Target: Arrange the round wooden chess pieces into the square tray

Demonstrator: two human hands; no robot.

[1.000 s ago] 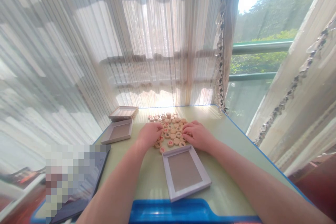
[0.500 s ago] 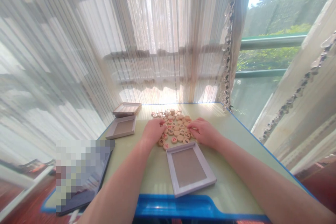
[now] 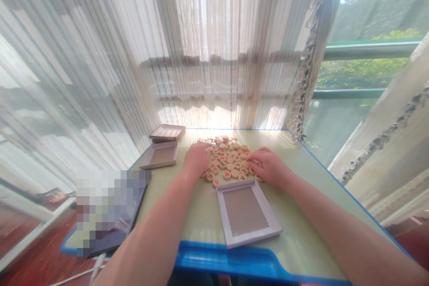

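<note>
Discs (image 3: 228, 163) of pale wood w/ red and dark marks lie in a loose pile mid-table (image 3: 197, 219), just beyond the near tray (image 3: 248, 212), which is shallow, white-rimmed and grey inside. Left hand (image 3: 196, 159) sits palm down on the pile's left edge, fingers curled over the discs. Right hand (image 3: 270, 167) is on the pile's right edge, fingers bent, tips on the discs. Can't tell if either pinches one. Vs 1 s ago, both hands keep to the same sides of the pile, but the left looks more curled. Two trays (image 3: 161, 156) lie well apart at far left, near the curtain (image 3: 100, 53). A blurred-out tablet (image 3: 134, 205) lies at the left edge.
</note>
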